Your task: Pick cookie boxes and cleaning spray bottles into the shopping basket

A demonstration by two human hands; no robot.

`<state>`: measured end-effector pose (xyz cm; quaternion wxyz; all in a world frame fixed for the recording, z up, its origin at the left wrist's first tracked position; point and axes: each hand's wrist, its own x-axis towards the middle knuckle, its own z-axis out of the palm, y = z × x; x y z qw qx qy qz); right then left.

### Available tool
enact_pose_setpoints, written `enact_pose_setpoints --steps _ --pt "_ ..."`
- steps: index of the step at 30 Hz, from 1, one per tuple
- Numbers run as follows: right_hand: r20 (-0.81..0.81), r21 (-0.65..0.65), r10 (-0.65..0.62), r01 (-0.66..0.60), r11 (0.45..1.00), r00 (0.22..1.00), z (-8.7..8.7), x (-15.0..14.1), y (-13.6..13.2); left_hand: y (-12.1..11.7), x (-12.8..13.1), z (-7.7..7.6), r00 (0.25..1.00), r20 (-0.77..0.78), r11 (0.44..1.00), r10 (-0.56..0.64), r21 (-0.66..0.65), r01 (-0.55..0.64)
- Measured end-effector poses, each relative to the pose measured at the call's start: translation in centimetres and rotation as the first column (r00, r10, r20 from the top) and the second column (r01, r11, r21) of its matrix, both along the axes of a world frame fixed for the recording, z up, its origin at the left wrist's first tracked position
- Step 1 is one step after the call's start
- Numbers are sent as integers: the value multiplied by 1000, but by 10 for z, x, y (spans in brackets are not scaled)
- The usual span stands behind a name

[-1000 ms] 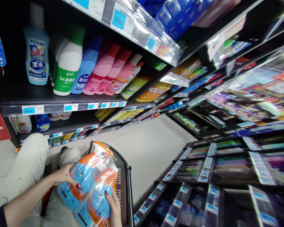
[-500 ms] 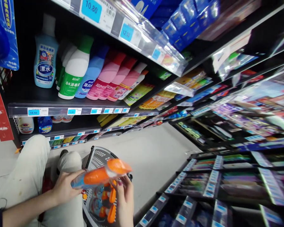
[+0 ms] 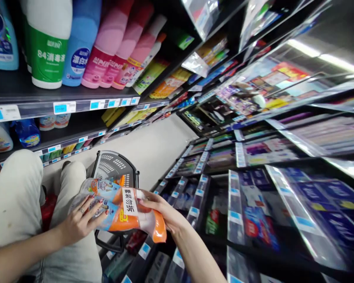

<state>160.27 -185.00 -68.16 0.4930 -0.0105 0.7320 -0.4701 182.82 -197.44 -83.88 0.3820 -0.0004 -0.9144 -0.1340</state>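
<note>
A shrink-wrapped twin pack of cleaner bottles [image 3: 118, 221], clear-blue and orange with orange tops, lies tilted across my lap above the basket. A white paper label with black characters [image 3: 129, 200] bands its middle. My left hand [image 3: 79, 220], wearing a ring, grips the bottles' lower end with its fingers over the film. Around the neck end, near the label, my right hand [image 3: 157, 208] holds the same pack. Beneath it stands a grey shopping basket [image 3: 115, 159] with a slotted wall; the pack hides most of its inside.
Left is a dark shelf edge [image 3: 44, 104] with price tags, bearing a green-labelled white bottle [image 3: 48, 55], a blue bottle [image 3: 79, 51] and pink bottles [image 3: 106, 51]. Packed shelving [image 3: 236, 232] stands close on the right. Pale aisle floor [image 3: 153, 137] runs between. My knees [image 3: 20, 184] are bent below.
The pack has turned from edge-on to label side up and come lower. My right hand has moved from below the tops to the neck end. The view has swung right.
</note>
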Motion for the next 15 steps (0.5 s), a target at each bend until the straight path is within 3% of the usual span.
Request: enact_pose_setpoints --steps 4,8,9,11,13,15 --pt "-19 30 19 -18 999 1000 8 -12 -7 9 -10 -2 989 17 989 -144 21 143" --pt "-208 77 232 -220 972 950 33 -26 -19 -9 -17 0 949 9 927 -315 216 306" --pt "-276 120 305 -282 952 912 42 -31 -21 -20 -18 0 956 21 913 -293 304 273" --pt "-428 248 443 -369 896 788 55 -43 -24 -44 -20 0 980 112 865 -165 494 89" --pt "-535 401 550 -379 834 641 61 -57 -22 -70 -21 -2 970 240 748 -32 649 -135" --pt "-572 538 626 -334 774 531 52 -73 -17 -90 -23 -5 946 324 603 24 750 -272"
